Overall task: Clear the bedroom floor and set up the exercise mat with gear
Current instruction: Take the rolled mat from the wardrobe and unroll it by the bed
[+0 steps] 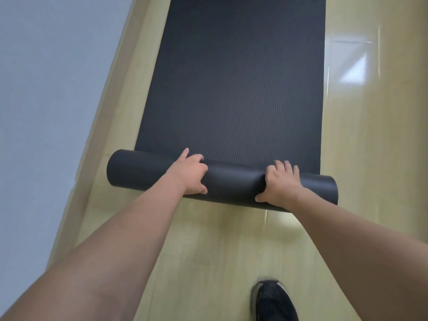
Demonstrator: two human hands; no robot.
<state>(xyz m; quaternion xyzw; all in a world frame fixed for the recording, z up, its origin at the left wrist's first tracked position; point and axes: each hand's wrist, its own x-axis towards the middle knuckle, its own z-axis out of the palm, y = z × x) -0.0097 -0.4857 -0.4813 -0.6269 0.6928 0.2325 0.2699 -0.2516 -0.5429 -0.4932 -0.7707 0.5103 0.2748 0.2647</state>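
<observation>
A black ribbed exercise mat [234,84] lies partly unrolled on the pale wooden floor, stretching away from me. Its near end is still a roll [234,180] lying crosswise. My left hand [188,173] grips the roll left of its middle, fingers over the top and thumb on the near side. My right hand [279,184] grips the roll right of its middle in the same way. No other exercise gear is in view.
A grey wall [53,89] with a pale skirting board runs along the left, close to the mat's left edge. Glossy floor [370,135] lies to the right with a window reflection. My dark shoe [275,302] stands near the bottom edge.
</observation>
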